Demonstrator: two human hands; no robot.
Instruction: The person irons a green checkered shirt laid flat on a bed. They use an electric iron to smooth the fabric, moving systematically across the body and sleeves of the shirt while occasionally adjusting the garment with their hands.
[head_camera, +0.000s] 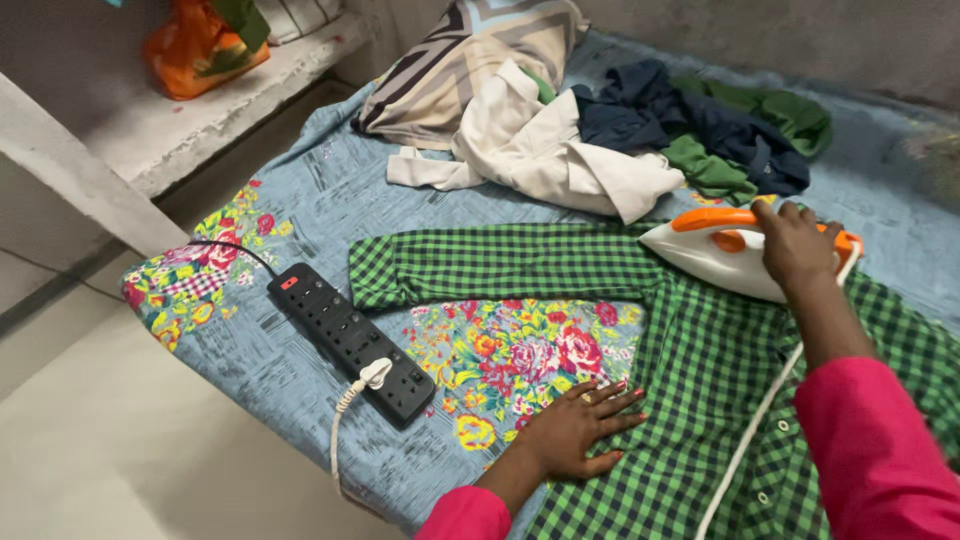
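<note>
While left hand (580, 425) flattens checked shirt (700, 370), right hand (797, 245) grips iron (715, 255).

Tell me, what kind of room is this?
Most likely a bedroom at home: a bed with a floral sheet serves as ironing surface, a pillow and a heap of clothes lie at its far end.

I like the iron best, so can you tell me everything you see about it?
The iron is white with an orange handle and looks like plastic. It sits flat on the green checked shirt, near the shoulder, its pointed nose aimed left toward the sleeve. The right hand grips its handle from above. A white cord trails from its back end down across the shirt.
</note>
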